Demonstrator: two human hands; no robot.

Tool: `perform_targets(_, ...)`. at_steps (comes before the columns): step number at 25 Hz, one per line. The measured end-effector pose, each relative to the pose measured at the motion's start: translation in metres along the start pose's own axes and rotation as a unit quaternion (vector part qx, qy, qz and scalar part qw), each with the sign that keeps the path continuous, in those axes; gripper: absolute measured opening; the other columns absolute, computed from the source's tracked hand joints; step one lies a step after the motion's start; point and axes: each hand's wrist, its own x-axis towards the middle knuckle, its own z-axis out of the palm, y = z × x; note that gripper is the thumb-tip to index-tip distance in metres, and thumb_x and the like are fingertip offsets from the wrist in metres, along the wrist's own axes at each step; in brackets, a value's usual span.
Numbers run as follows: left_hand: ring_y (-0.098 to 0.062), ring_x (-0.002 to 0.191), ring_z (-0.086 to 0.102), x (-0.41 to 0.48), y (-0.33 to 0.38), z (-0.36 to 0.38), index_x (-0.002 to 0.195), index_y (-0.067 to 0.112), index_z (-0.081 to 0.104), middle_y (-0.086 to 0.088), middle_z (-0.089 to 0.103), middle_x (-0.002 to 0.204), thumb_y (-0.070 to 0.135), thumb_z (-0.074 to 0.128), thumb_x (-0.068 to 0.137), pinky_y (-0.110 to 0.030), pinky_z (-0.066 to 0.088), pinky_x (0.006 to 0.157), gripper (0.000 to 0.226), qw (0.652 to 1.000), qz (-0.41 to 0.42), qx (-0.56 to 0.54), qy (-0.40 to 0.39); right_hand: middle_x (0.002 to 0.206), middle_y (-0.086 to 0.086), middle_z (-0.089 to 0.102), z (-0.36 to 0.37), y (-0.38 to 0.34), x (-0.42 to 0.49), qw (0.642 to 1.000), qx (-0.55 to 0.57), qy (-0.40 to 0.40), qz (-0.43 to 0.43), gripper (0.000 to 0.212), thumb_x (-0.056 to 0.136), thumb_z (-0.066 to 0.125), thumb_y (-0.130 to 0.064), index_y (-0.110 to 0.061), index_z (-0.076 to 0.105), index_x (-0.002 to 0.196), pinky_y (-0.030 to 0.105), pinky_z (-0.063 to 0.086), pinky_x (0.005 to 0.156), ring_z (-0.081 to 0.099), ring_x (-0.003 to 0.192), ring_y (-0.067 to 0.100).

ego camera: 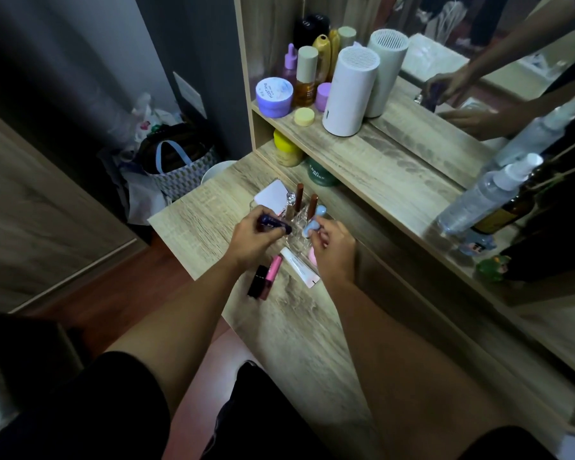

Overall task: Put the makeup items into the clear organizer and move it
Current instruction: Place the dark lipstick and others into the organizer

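The clear organizer [297, 235] stands on the wooden vanity top [292, 313], partly hidden behind my hands. Brown lip tubes [300, 195] and a clear-capped tube stand upright in it. My left hand [251, 242] grips a dark blue tube [273, 224], held over the organizer's front. My right hand [334, 250] pinches a light blue item [314, 224] at the organizer's right side. On the table in front lie a black lipstick [257, 281], a pink tube [271, 272], a white tube [301, 267] and a pink round item [312, 257].
A white compact [273, 195] lies behind the organizer. The shelf above holds a white cylinder [351, 91], jars and bottles. Spray bottles [488, 194] stand at the right by the mirror. A patterned bag [180, 167] sits on the floor to the left.
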Motion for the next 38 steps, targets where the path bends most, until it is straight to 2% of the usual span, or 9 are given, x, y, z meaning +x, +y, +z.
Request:
perform_targets(3, -0.012, 0.080, 0.060, 0.004, 0.001, 0.003, 0.093, 0.019, 0.065, 0.002, 0.065, 0.087, 0.017, 0.073, 0.076, -0.023, 0.048, 0.076, 0.019, 0.999, 0.019, 0.037, 0.008, 0.113, 0.011, 0.063, 0.003, 0.001, 0.001, 1.000, -0.023, -0.007, 0.008, 0.031, 0.086, 0.063, -0.009, -0.010, 0.062, 0.117, 0.045, 0.056, 0.087, 0.062, 0.100, 0.026)
perform_targets(8, -0.020, 0.089, 0.055, 0.006, -0.001, 0.011, 0.112, 0.012, 0.065, -0.008, 0.055, 0.096, 0.015, 0.064, 0.081, -0.027, 0.046, 0.082, 0.032, 0.984, 0.063, 0.161, 0.030, 0.107, 0.010, 0.066, 0.004, 0.002, 0.000, 0.998, -0.057, -0.008, 0.001, 0.022, 0.087, 0.062, -0.011, -0.013, 0.062, 0.109, 0.045, 0.054, 0.087, 0.059, 0.101, 0.027)
perform_targets(11, -0.017, 0.083, 0.059, 0.005, 0.000, 0.017, 0.107, 0.011, 0.063, -0.009, 0.063, 0.097, 0.013, 0.066, 0.079, -0.025, 0.048, 0.077, 0.028, 0.970, 0.116, 0.212, 0.027, 0.103, 0.009, 0.067, 0.005, 0.002, 0.001, 0.998, -0.061, -0.008, 0.001, 0.016, 0.086, 0.062, -0.012, -0.013, 0.061, 0.102, 0.040, 0.052, 0.085, 0.059, 0.101, 0.026)
perform_targets(13, -0.022, 0.078, 0.062, 0.005, 0.001, 0.021, 0.100, 0.009, 0.057, -0.011, 0.067, 0.096, 0.012, 0.066, 0.079, -0.030, 0.053, 0.073, 0.023, 0.964, 0.129, 0.230, 0.027, 0.101, 0.010, 0.068, 0.005, 0.002, 0.002, 0.998, -0.062, -0.005, -0.001, 0.015, 0.085, 0.063, -0.011, -0.011, 0.062, 0.100, 0.040, 0.050, 0.085, 0.059, 0.100, 0.026)
perform_targets(16, -0.031, 0.085, 0.062, 0.005, 0.001, 0.025, 0.100, 0.002, 0.055, -0.017, 0.065, 0.098, 0.011, 0.062, 0.082, -0.040, 0.053, 0.074, 0.021, 0.947, 0.165, 0.275, 0.028, 0.100, 0.013, 0.069, 0.007, 0.002, 0.002, 0.999, -0.050, 0.001, -0.004, 0.019, 0.083, 0.066, -0.008, -0.007, 0.065, 0.102, 0.044, 0.050, 0.089, 0.060, 0.099, 0.028)
perform_targets(24, -0.032, 0.093, 0.064, 0.005, 0.006, 0.025, 0.109, 0.000, 0.061, -0.018, 0.067, 0.104, 0.009, 0.057, 0.086, -0.040, 0.054, 0.076, 0.025, 0.914, 0.242, 0.326, 0.014, 0.101, 0.013, 0.069, 0.010, 0.005, 0.003, 0.999, -0.035, -0.010, 0.000, 0.022, 0.083, 0.065, -0.006, -0.006, 0.063, 0.105, 0.047, 0.053, 0.090, 0.064, 0.097, 0.025)
perform_targets(30, -0.034, 0.086, 0.063, 0.017, 0.011, 0.027, 0.098, -0.002, 0.063, -0.021, 0.068, 0.093, 0.011, 0.055, 0.088, -0.040, 0.050, 0.073, 0.018, 0.884, 0.252, 0.392, -0.027, 0.099, 0.009, 0.071, 0.011, 0.008, 0.006, 0.998, -0.057, -0.021, 0.004, 0.019, 0.085, 0.064, -0.010, -0.010, 0.065, 0.104, 0.031, 0.049, 0.087, 0.064, 0.096, 0.022)
perform_targets(35, -0.035, 0.091, 0.062, 0.020, 0.008, 0.034, 0.102, -0.003, 0.062, -0.023, 0.066, 0.099, 0.011, 0.052, 0.090, -0.041, 0.049, 0.077, 0.021, 0.878, 0.233, 0.416, -0.040, 0.099, 0.008, 0.071, 0.013, 0.009, 0.006, 0.998, -0.064, -0.015, 0.003, 0.019, 0.085, 0.065, -0.011, -0.011, 0.065, 0.103, 0.029, 0.048, 0.084, 0.063, 0.096, 0.020)
perform_targets(38, -0.035, 0.094, 0.063, 0.021, 0.009, 0.036, 0.107, -0.002, 0.062, -0.022, 0.065, 0.106, 0.008, 0.054, 0.088, -0.040, 0.050, 0.077, 0.022, 0.872, 0.246, 0.423, -0.032, 0.098, 0.009, 0.070, 0.012, 0.009, 0.007, 0.999, -0.045, -0.020, 0.009, 0.018, 0.084, 0.065, -0.009, -0.011, 0.064, 0.102, 0.035, 0.056, 0.083, 0.065, 0.094, 0.021)
